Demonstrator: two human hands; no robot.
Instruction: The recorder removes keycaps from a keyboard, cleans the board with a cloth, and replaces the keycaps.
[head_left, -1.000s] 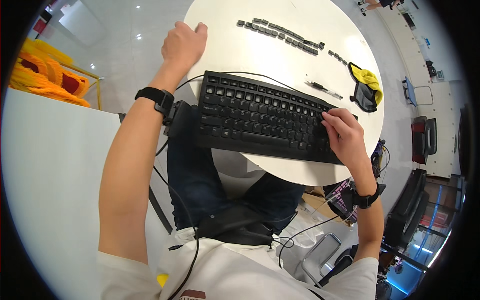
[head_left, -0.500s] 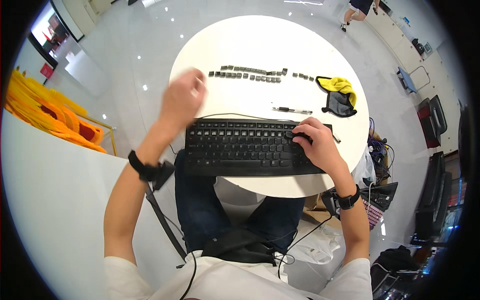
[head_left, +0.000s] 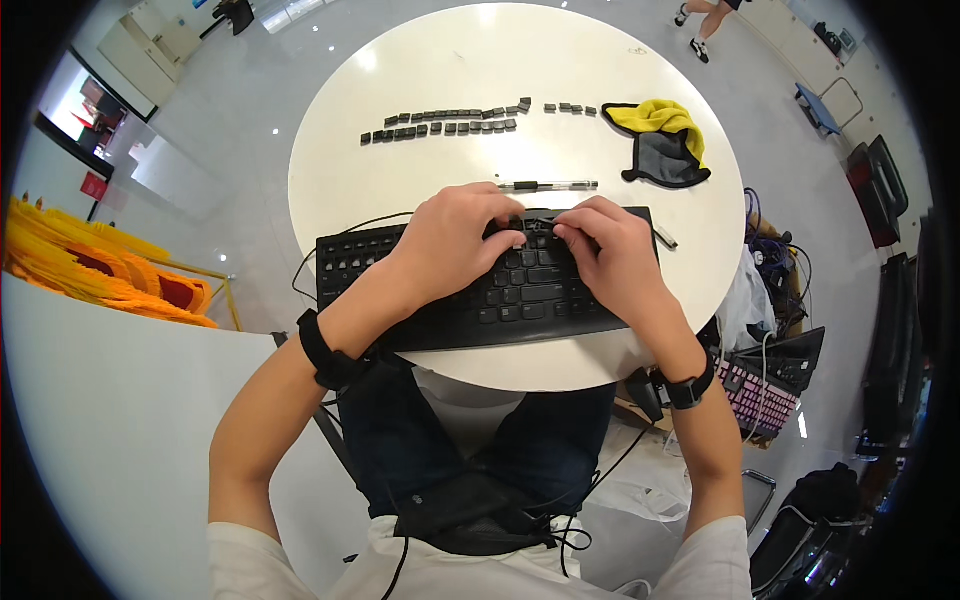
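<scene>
A black keyboard (head_left: 460, 325) lies near the front edge of the round white table, and its upper rows show bare key sockets at the left. My left hand (head_left: 455, 240) reaches over the keyboard's upper middle, thumb and forefinger curved and apart around the top rows. Close to it, my right hand (head_left: 615, 255) has thumb and forefinger drawn together at the upper right keys; what they pinch, if anything, is too small to make out. Behind the keyboard, several loose black keycaps (head_left: 452, 128) lie in two long rows, with a short group (head_left: 565, 107) to their right.
A black-and-clear pen (head_left: 550, 186) lies just behind the keyboard. By its right corner rests a small pen-like stick (head_left: 665, 238). A yellow-and-grey cloth (head_left: 668, 150) sits at the table's right. The keyboard cable (head_left: 350, 228) runs off the left edge.
My left hand has come from above the table's left side onto the keyboard's upper middle. My right hand stays at the upper right keys. The view has shifted.
</scene>
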